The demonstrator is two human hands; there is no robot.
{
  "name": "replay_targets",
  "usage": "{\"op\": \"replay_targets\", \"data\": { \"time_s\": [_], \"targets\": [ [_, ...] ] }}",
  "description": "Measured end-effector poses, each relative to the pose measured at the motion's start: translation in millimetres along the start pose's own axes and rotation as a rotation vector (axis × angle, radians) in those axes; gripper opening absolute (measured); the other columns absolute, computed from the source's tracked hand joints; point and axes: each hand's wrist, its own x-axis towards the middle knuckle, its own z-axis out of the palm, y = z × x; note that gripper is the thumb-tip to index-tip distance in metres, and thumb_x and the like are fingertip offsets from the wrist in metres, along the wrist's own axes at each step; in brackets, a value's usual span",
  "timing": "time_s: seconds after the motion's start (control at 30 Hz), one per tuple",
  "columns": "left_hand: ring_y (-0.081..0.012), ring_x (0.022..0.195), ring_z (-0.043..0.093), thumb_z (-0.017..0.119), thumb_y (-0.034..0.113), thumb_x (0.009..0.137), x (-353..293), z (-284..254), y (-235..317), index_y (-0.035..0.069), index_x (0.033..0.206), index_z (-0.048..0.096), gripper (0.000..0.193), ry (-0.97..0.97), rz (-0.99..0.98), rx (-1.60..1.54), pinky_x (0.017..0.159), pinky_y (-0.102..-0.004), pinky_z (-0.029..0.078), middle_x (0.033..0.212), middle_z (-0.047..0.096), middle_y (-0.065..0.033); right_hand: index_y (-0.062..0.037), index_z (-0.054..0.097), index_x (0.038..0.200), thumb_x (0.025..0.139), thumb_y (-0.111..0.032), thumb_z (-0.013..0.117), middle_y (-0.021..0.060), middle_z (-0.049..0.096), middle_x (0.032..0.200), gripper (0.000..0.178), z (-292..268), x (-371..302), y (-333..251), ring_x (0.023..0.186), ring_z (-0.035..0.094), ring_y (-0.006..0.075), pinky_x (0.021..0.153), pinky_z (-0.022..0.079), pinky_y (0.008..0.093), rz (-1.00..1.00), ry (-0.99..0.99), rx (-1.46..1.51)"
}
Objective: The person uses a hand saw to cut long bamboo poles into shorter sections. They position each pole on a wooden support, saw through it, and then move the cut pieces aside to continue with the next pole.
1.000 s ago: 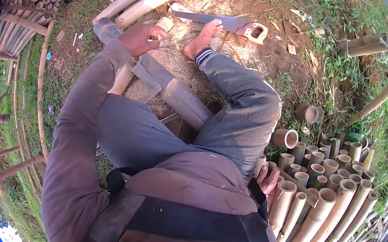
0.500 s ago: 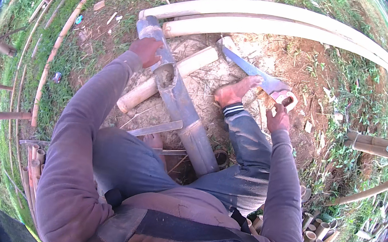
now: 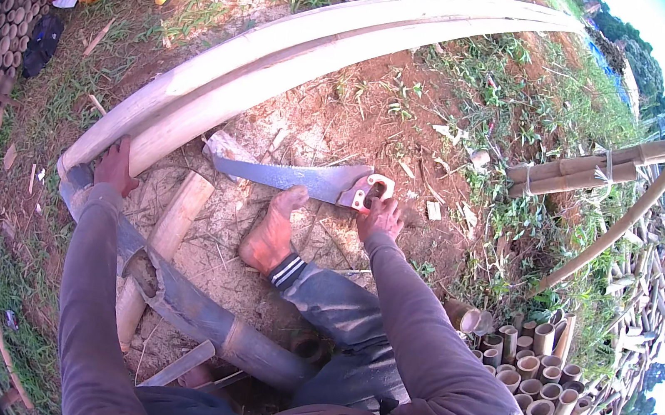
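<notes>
the right hand (image 3: 379, 219) rests open just below the orange-handled steel handsaw (image 3: 303, 178) lying on the dirt; the left hand (image 3: 115, 168) presses flat on the long pale bamboo pole (image 3: 303, 48).

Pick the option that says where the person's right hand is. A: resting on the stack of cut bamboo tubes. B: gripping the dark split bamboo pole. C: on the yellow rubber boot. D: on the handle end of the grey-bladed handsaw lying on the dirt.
D: the right hand reaches the light handle end of the handsaw lying on the bare dirt, beside the bare foot; whether it grips cannot be told.
</notes>
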Motion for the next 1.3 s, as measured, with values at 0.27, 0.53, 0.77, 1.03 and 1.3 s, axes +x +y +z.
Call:
{"op": "replay_targets", "data": {
  "time_s": [0.27,0.53,0.77,1.03,1.3],
  "targets": [
    [-0.0424,0.126,0.062,0.096,0.020,0.058,5,-29,-11,0.010,0.145,0.045,0.102,0.004,0.034,-0.004,0.104,-0.0496,0.055,0.134,0.062,-0.0222,-0.0263,0.074,0.122,0.090,-0.051,0.074,0.0128,0.050,0.140,0.041,9,-30,59,0.134,0.046,0.0343,0.114,0.034,0.0563,-0.067,0.180,-0.017],
    [-0.0440,0.111,0.067,0.090,0.025,0.055,-96,-135,-8,0.004,0.136,0.054,0.092,0.066,0.274,-0.138,0.099,-0.0501,0.056,0.121,0.068,-0.0241,-0.0231,0.063,0.144,0.094,-0.055,0.066,0.0144,0.045,0.153,0.059,-4,-50,68,0.149,0.038,0.0346,0.117,0.033,0.0585,0.323,0.034,0.176],
    [-0.0431,0.101,0.073,0.091,0.041,0.053,-260,-130,0,0.000,0.127,0.061,0.090,-0.271,0.371,-0.387,0.091,-0.0491,0.059,0.108,0.074,-0.0235,-0.0137,0.070,0.132,0.095,-0.058,0.068,0.0213,0.057,0.139,0.058,-36,-97,35,0.135,0.054,0.0420,0.113,0.043,0.0545,-0.002,0.151,0.582],
    [-0.0424,0.103,0.074,0.096,0.048,0.050,-406,-126,-108,0.005,0.127,0.063,0.094,-0.317,0.101,-0.279,0.092,-0.0495,0.059,0.108,0.076,-0.0231,-0.0014,0.042,0.156,0.092,-0.073,0.065,0.0228,0.061,0.141,0.098,-116,-41,-39,0.122,0.064,0.0391,0.109,0.049,0.0558,-0.013,-0.134,1.991],
    [-0.0376,0.125,0.067,0.101,0.052,0.054,-431,-92,-248,0.006,0.149,0.055,0.115,-0.661,0.018,-0.276,0.108,-0.0469,0.052,0.130,0.071,-0.0229,-0.0027,0.044,0.152,0.095,-0.066,0.066,0.0215,0.063,0.138,0.088,-141,-117,-120,0.128,0.061,0.0420,0.109,0.051,0.0573,0.040,-0.350,2.351]
  ]
}}
